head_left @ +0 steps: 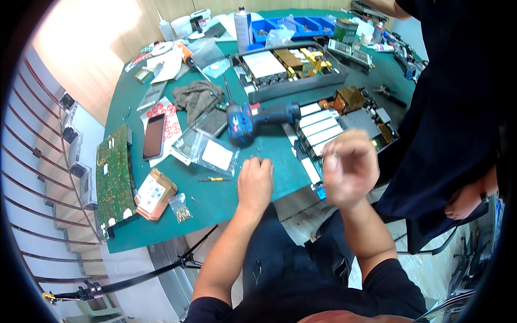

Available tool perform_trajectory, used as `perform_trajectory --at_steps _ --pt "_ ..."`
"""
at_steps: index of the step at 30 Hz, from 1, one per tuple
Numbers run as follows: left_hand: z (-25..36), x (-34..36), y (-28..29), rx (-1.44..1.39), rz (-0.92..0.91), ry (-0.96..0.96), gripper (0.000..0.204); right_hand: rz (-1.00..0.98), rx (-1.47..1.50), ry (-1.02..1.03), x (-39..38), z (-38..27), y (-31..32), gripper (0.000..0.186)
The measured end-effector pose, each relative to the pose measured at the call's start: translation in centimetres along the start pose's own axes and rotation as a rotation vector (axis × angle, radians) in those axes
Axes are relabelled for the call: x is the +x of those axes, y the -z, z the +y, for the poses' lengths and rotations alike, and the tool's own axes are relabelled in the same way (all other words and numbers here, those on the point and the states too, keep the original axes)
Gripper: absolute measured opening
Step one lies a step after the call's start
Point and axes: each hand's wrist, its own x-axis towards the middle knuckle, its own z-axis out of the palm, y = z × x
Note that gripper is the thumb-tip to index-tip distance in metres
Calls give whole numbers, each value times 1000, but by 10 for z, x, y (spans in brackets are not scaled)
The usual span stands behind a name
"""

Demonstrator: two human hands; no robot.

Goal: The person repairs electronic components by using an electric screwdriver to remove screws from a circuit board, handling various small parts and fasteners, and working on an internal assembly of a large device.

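My left hand (256, 182) rests closed on the green mat near the front edge of the table, knuckles up; whatever its curled fingers hold, if anything, is hidden. Raised over the near end of an open electronics module (323, 129), my right hand (353, 168) is slightly blurred. Its thumb and fingers come together in a pinch, and a tiny thing between them is too small to name. A blue cordless drill (242, 125) with a long bit lies beyond my left hand. Left of that hand are a small yellow-and-black screwdriver (214, 179) and a clear plastic bag (215, 155).
A second module (291, 70) in a metal case sits farther back, before blue parts bins (293, 26) and a spray can (243, 31). At left are a phone (154, 136), a green circuit board (114, 172), a cardboard box (154, 195) and a screw bag (180, 208). Another person (431, 134) stands close at right.
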Motion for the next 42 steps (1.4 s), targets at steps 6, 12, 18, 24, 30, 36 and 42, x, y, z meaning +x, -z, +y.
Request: perform_trajectory --at_steps 6,12,18,24,30,36,42 --pt "3 -1 -7 -47 1 -37 9 96 -544 -83 194 132 -54 24" --pt "-6 -4 2 -84 -19 -75 11 107 -477 -95 216 118 -48 31" --pt "-5 -3 2 -162 -13 -48 12 -111 -202 -332 84 29 5 13" --pt "70 -4 34 -1374 -54 565 18 -421 -284 -404 -45 -21 34 24" --pt "115 -40 36 -1689 -40 690 17 -199 -36 -634 -82 -47 47 16" --pt "141 -61 31 -1717 -92 744 16 4 166 -666 -111 -55 67 10" --pt "148 -72 36 -1742 -166 771 20 -14 -15 -556 -117 -66 73 16"
